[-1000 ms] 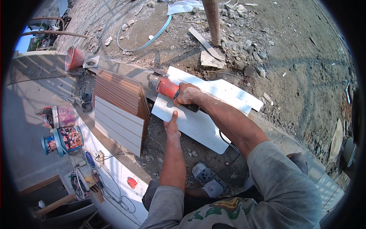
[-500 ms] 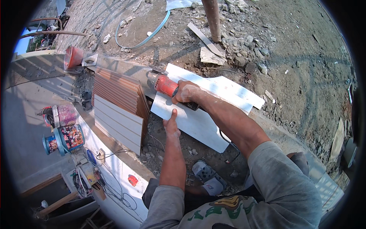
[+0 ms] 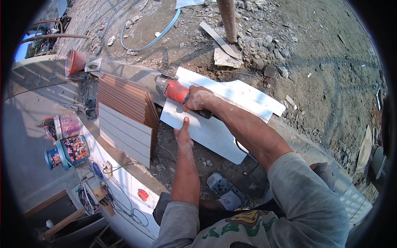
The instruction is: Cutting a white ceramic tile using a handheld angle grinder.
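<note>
My right hand (image 3: 197,99) is wrapped around the body of a red angle grinder (image 3: 176,91). The grinder's disc lies at the far left edge of a white tile (image 3: 213,131), just beyond the gear head; whether it is spinning I cannot tell. A cord trails from the tool under my right forearm. My left hand (image 3: 184,135) grips the tile's near edge, thumb on top and the other fingers hidden underneath. A second white piece (image 3: 252,97) with a notched outline lies beyond the first, partly behind my right arm.
Left of the tile leans a stack of ribbed-back tiles (image 3: 124,93), with a pale striped one (image 3: 124,134) in front. Two buckets (image 3: 76,149), a red tub (image 3: 75,62), tangled cables (image 3: 134,215) and a small red object (image 3: 143,195) lie leftward. Rubble and a pole (image 3: 227,20) stand beyond.
The whole view has shifted slightly, so everything sits a little further left. Both hands keep their hold on the grinder and tile, with no clear movement between them.
</note>
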Motion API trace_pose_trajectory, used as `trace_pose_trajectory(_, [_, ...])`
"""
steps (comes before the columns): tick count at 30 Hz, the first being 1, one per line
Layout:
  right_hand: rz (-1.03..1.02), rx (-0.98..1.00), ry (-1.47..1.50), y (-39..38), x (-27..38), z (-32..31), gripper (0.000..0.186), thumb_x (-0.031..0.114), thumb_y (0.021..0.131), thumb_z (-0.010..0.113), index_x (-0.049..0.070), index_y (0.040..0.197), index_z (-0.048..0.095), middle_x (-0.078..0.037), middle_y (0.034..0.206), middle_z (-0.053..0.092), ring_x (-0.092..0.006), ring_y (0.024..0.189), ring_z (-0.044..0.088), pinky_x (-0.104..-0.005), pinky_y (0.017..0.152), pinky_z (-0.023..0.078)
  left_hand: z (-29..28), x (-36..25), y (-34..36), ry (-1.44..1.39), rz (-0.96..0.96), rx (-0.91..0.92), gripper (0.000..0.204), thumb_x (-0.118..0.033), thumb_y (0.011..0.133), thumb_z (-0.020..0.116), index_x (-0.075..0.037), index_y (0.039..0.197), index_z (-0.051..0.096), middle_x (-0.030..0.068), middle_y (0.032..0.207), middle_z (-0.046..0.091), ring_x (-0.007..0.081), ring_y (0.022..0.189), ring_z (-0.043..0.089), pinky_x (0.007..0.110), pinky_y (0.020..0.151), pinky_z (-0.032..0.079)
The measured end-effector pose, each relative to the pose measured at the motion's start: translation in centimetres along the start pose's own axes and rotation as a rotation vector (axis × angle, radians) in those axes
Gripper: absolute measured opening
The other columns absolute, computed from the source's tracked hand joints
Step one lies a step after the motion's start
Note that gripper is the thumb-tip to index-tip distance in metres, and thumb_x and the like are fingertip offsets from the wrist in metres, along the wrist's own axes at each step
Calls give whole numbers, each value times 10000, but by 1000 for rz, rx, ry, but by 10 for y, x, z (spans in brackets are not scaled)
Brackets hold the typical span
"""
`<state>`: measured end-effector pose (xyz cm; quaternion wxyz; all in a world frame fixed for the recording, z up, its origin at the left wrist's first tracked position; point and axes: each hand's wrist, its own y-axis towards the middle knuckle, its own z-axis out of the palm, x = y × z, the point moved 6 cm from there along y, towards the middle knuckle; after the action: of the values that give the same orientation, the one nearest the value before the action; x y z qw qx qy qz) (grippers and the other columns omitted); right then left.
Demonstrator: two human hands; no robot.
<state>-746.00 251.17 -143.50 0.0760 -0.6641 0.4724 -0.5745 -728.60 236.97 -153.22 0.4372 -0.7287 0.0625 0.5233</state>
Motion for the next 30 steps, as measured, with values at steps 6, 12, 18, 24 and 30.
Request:
trace_pose_trajectory(6, [-118, -86, 59, 2, -36, -1, 750, 391, 633, 721, -23, 1218, 502, -214, 1048, 667, -353, 988, 648, -395, 856, 520, 34, 0, -13, -34, 3, 101, 627, -256, 824, 760, 8, 1311, 464, 160, 1200, 573, 307, 1038, 605, 470, 865, 525])
trace_pose_trajectory(12, [-224, -95, 26, -5, -44, -6, 714, 381, 642, 713, -30, 1186, 502, -234, 1001, 670, -362, 927, 666, -396, 812, 536, 40, 16, -13, -36, -18, -5, 602, -245, 835, 747, 12, 1304, 471, 166, 1201, 574, 310, 1024, 611, 483, 855, 531])
trace_pose_trajectory(18, [-225, -104, 0, -10, -41, 0, 692, 371, 643, 714, -44, 1156, 505, -239, 985, 668, -362, 919, 664, -403, 814, 532, 34, 21, -17, -48, -79, -91, 617, -235, 839, 739, 33, 1310, 445, 172, 1216, 561, 307, 1038, 602, 492, 852, 531])
trace_pose_trajectory(24, [-178, -52, 6, -13, -30, 5, 710, 376, 645, 724, -30, 1182, 498, -232, 1014, 666, -359, 952, 660, -405, 823, 531, 39, 19, -21, -91, -29, -141, 609, -233, 840, 735, 57, 1285, 437, 189, 1202, 553, 311, 1036, 601, 483, 840, 536])
trace_pose_trajectory(30, [-171, -50, -57, -17, -24, -12, 709, 374, 628, 730, -9, 1184, 512, -230, 1035, 662, -360, 962, 657, -409, 828, 530, 37, 1, -22, -104, -3, -42, 603, -235, 834, 744, 39, 1300, 478, 153, 1181, 589, 275, 1001, 619, 437, 820, 540])
